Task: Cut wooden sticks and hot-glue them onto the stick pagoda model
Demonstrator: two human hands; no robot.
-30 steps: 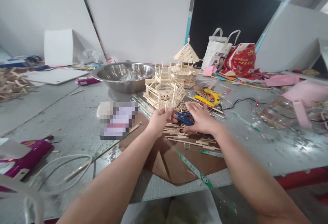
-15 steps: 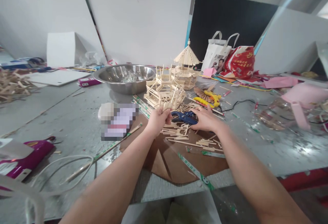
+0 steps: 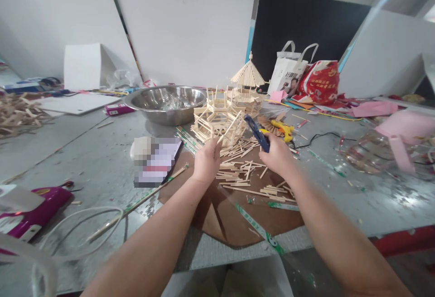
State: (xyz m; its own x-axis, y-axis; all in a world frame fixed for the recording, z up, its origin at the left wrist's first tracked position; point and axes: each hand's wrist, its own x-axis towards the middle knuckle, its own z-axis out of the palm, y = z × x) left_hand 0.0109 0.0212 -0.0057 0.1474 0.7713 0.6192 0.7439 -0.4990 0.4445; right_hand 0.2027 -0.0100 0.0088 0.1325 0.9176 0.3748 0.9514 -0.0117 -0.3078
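My left hand point(image 3: 208, 158) is closed around a thin wooden stick point(image 3: 233, 125), which slants up to the right in front of the half-built stick model point(image 3: 219, 115). To its right, my right hand point(image 3: 280, 154) grips a pair of blue pliers point(image 3: 256, 133), raised off the table and tilted up to the left. The tips of the pliers are near the stick's upper end but apart from it. Below both hands, several cut wooden sticks point(image 3: 234, 174) lie scattered on a brown sheet point(image 3: 234, 224). The fingers of both hands are partly hidden.
A finished stick pavilion point(image 3: 249, 77) stands behind the model, beside a steel basin point(image 3: 166, 104). A yellow glue gun point(image 3: 283, 129) lies to the right with its black cord. On the left are a phone point(image 3: 159, 163), a magenta device point(image 3: 37, 206) and a looping white cable point(image 3: 84, 211).
My right hand has picked the blue pliers up from the stick pile and lifted them upright. My left hand has turned slightly, and the stick in it now points up to the right.
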